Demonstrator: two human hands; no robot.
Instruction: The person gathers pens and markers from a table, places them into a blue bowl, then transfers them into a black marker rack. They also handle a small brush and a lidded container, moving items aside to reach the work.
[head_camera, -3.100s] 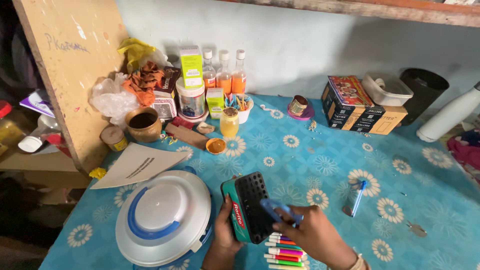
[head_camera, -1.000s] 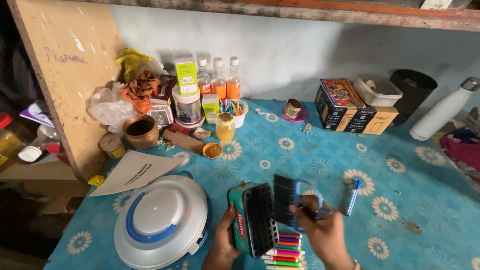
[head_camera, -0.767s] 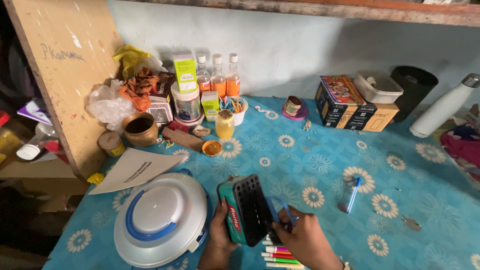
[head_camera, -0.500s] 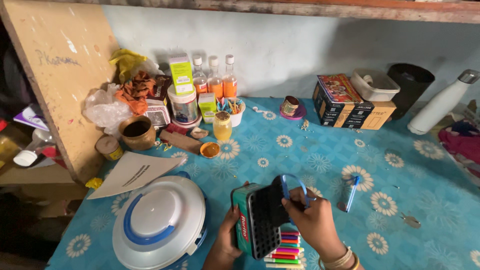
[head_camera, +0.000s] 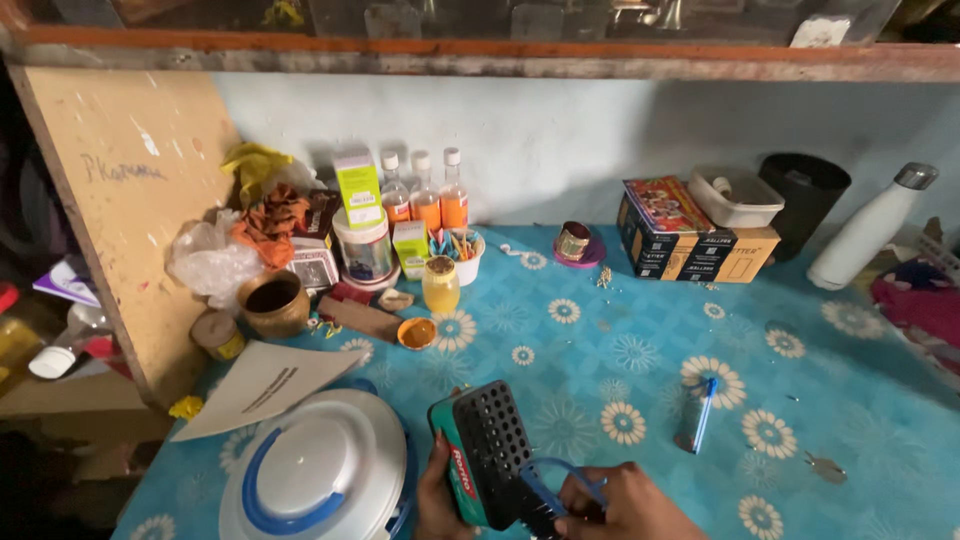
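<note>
Lowered, right hand (head_camera: 625, 505) clasps blue handle (head_camera: 560, 480); left hand (head_camera: 435, 495) grips upright, left-tilted green case (head_camera: 480, 455).

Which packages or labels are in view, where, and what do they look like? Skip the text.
Tall green carton: back left, on a white tub.
Small green carton: beside the tub.
Three bottles: against the wall, orange liquid, white caps.
Black-and-tan box: back right, red box on top.
Green case: left hand, red label.

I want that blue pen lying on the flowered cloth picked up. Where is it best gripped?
Grip the blue pen across its thin barrel near the middle, coming straight down from above: it lies flat on the tablecloth, apart from other things, with open cloth on both sides.
</note>
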